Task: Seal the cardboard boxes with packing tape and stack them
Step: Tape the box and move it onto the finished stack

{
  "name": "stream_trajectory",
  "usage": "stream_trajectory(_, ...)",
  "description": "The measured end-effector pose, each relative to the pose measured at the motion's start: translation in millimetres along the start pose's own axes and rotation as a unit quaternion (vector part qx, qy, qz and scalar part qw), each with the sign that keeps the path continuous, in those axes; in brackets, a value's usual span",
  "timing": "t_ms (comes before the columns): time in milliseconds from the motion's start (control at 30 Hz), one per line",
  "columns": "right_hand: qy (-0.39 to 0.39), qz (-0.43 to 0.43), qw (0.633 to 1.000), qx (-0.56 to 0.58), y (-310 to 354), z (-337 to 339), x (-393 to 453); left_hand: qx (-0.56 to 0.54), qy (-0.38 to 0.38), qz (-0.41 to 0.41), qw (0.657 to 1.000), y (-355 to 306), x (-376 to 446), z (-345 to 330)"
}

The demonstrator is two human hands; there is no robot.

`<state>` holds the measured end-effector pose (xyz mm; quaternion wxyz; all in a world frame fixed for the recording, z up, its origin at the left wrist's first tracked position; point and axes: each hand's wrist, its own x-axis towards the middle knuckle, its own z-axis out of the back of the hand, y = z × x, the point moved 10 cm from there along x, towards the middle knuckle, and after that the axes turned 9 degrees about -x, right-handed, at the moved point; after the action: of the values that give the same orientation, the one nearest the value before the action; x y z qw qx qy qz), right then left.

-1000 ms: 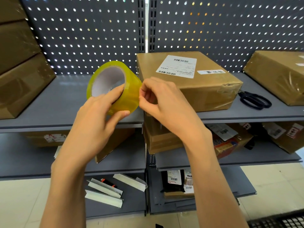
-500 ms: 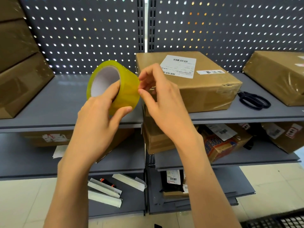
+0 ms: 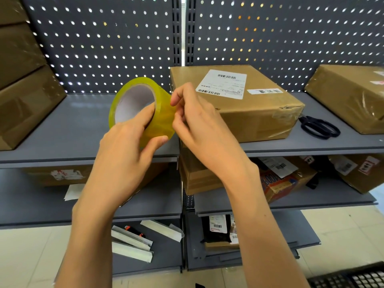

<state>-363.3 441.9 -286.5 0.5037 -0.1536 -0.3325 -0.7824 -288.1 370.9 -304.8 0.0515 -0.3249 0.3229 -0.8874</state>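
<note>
Two hands meet at a yellow-tinted roll of clear packing tape (image 3: pixel 143 109): left hand (image 3: pixel 126 150) grips it, core opening tilted up-left; right hand (image 3: pixel 199 129) pinches its rim, before a labelled brown cardboard box (image 3: pixel 245 113).

From my feed, the right hand (image 3: pixel 199 125) covers the near left corner of the labelled box (image 3: pixel 249 113), and I cannot tell whether its fingertips have caught a tape end on the roll (image 3: pixel 162 121). The label (image 3: pixel 223 84) print is too small to read. Boxes at the left (image 3: pixel 27 104) and right (image 3: pixel 353 96) edges are cut off.
</note>
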Motion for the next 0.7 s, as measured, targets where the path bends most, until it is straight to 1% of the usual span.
stream_trajectory(67, -0.015, 0.008, 1.000, 0.004, 6, -3, 0, 0.009, -0.019, 0.009, 1.000, 2, -1, 1)
stream_trajectory(167, -0.019, 0.006, 0.996, 0.085, 14, -10, -2, 0.027, -0.051, 0.021, 0.998, 6, 0, 5)
stream_trajectory(233, -0.029, -0.022, 0.988, 0.150, 7, -7, -3, 0.013, -0.054, 0.022, 0.998, 8, 1, 7)
stream_trajectory(333, -0.016, -0.077, 0.974, 0.210, -11, -9, -5, 0.005, -0.059, 0.015, 0.998, 8, 1, 10)
stream_trajectory(400, -0.027, -0.089, 0.973, 0.211, -15, -8, -7, -0.010, -0.061, 0.013, 0.998, 8, 1, 9)
stream_trajectory(567, -0.122, -0.120, 0.971, 0.165, -25, 8, -14, -0.007, -0.057, 0.013, 0.998, 8, 0, 2)
stream_trajectory(700, -0.146, -0.125, 0.975, 0.114, -26, 16, -17, -0.007, -0.050, 0.014, 0.999, 5, 0, -3)
